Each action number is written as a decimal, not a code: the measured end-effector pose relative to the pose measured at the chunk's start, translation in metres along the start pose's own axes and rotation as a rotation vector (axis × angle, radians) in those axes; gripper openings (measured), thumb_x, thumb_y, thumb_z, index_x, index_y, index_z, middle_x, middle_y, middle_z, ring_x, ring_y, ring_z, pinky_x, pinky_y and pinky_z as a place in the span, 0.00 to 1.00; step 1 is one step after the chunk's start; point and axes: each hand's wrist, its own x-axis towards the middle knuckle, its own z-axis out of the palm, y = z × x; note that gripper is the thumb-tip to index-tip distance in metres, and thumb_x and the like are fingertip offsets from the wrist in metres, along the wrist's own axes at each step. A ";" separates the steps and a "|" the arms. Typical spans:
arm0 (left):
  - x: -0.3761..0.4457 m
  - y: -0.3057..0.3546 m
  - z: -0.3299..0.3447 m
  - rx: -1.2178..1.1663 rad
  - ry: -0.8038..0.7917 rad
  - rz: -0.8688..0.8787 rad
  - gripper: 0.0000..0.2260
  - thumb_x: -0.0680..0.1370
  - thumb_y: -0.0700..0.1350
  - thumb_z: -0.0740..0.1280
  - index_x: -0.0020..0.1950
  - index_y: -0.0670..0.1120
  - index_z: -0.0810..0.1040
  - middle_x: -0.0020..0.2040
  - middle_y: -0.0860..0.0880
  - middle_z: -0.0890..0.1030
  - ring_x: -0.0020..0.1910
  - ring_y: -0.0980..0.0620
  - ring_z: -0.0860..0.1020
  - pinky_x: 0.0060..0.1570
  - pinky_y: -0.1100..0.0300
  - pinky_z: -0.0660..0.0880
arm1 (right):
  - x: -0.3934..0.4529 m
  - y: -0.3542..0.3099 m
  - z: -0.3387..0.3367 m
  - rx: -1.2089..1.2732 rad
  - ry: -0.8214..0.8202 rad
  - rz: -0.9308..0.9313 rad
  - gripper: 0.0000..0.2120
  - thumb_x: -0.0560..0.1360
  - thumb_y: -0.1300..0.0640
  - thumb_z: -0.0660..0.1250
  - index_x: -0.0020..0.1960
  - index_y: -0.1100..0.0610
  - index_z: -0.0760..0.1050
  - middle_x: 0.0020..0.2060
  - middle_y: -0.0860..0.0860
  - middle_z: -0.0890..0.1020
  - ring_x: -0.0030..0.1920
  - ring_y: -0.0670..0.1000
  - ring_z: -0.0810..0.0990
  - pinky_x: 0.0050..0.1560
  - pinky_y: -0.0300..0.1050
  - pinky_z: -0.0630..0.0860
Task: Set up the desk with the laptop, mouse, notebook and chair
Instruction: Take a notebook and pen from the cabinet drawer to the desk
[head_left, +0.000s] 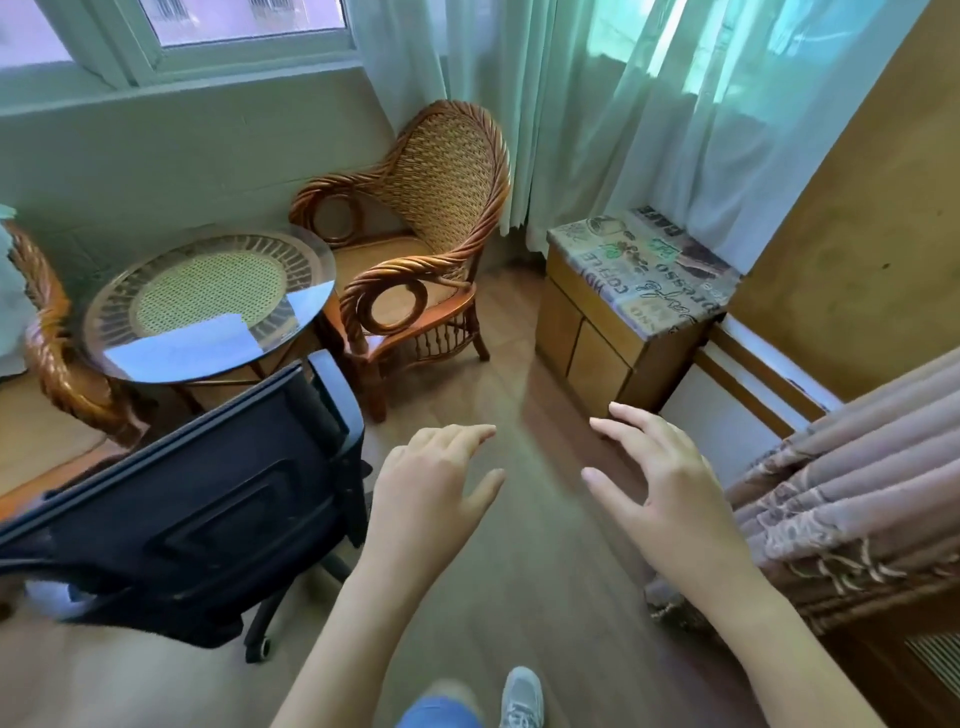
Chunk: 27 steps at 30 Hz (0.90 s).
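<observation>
Chair (208, 499) waits untouched to the left of the left hand; none of the setup shows as done.

Head view: the black office chair stands on the floor just left of the left hand (431, 483), close to it but apart, its backrest facing the camera and tilted, the backrest's long axis running from low left to upper right, so the seat seems to point away toward the round glass counter (208, 296) and wicker armchair (415, 234) beyond. The right hand (660, 478) hovers further right, near a small cabinet (623, 322). Both hands are empty with fingers spread apart, holding nothing. No laptop, mouse, notebook or desk is in view, so I judge the task barely begun, with the chair likely the first thing to move.
</observation>
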 end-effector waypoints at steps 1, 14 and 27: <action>0.011 0.001 0.004 0.002 -0.005 -0.004 0.19 0.75 0.55 0.67 0.65 0.54 0.75 0.59 0.57 0.80 0.60 0.56 0.75 0.55 0.58 0.72 | 0.012 0.006 -0.001 0.003 -0.008 0.004 0.20 0.73 0.48 0.69 0.64 0.49 0.74 0.65 0.46 0.74 0.66 0.47 0.69 0.66 0.48 0.65; 0.226 -0.019 0.065 0.032 -0.076 0.031 0.19 0.75 0.55 0.67 0.65 0.55 0.74 0.60 0.57 0.79 0.60 0.55 0.74 0.51 0.60 0.68 | 0.201 0.076 0.016 -0.006 -0.032 0.075 0.20 0.72 0.50 0.69 0.64 0.48 0.74 0.66 0.45 0.73 0.67 0.48 0.68 0.67 0.48 0.62; 0.461 -0.032 0.139 0.024 -0.206 0.160 0.19 0.76 0.55 0.65 0.66 0.54 0.74 0.60 0.57 0.79 0.61 0.53 0.74 0.54 0.57 0.71 | 0.388 0.150 0.044 -0.037 0.010 0.189 0.19 0.72 0.51 0.70 0.63 0.50 0.75 0.65 0.47 0.74 0.67 0.49 0.70 0.66 0.56 0.67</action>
